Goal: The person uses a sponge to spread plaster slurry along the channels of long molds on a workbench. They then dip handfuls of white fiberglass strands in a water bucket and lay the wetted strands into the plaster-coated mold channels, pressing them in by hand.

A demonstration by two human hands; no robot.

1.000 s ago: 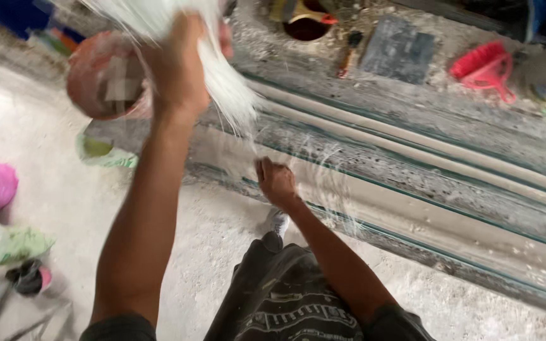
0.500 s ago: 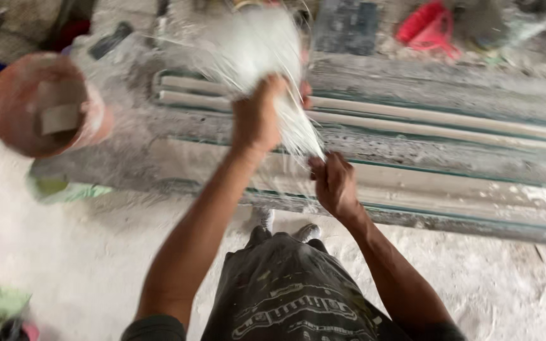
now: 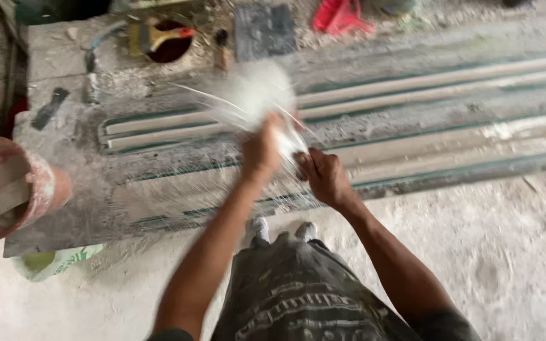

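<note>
My left hand (image 3: 261,150) is raised over the work slab and grips a bundle of white fibre strands (image 3: 254,95), which fans out above the fist in a blur. Just to its right, my right hand (image 3: 323,175) has its fingers closed on the lower strands of the same bundle. Thin loose fibres trail down from both hands across the long plaster moulding strips (image 3: 412,82) that lie on the dusty slab (image 3: 159,189). Both forearms reach forward over my dark printed shorts.
A plaster-caked reddish bucket (image 3: 7,189) stands at the left edge. A brush (image 3: 156,35) rests over a dark pot at the back, beside a dark flat trowel board (image 3: 263,28) and a red object (image 3: 339,14). A green and white bag (image 3: 52,260) lies below the slab. The floor is white with dust.
My left hand has come down from high up to just above the slab with the fibre bundle. My right hand has closed in beside it onto the strands. The view has shifted right.
</note>
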